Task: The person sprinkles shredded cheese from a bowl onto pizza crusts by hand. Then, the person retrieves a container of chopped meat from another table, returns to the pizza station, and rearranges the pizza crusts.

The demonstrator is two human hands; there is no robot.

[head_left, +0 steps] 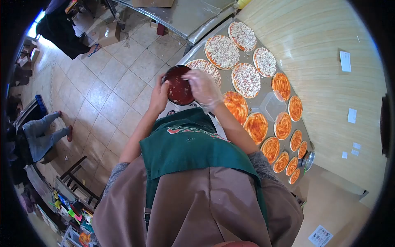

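Observation:
A dark red bowl [180,88] with a few pale bits on its inside is held by my left hand [159,95], thumb over the rim. My right hand [200,86], in a clear plastic glove, is at the bowl's right side with its fingers bunched over the rim; what they hold is too blurred to tell. Just behind it lies a pizza base [205,69] with pale shredded topping. Others topped alike, such as one pizza [246,80], lie on the grey table [225,78]. Nearer me are several sauce-only bases [256,128].
A clear plastic container [271,106] stands among the bases. A metal bowl [309,160] is at the table's far right end. On the tiled floor are a cardboard box [109,34] and a dark chair [78,181]. Two people show at the left [45,133] and upper left [61,31].

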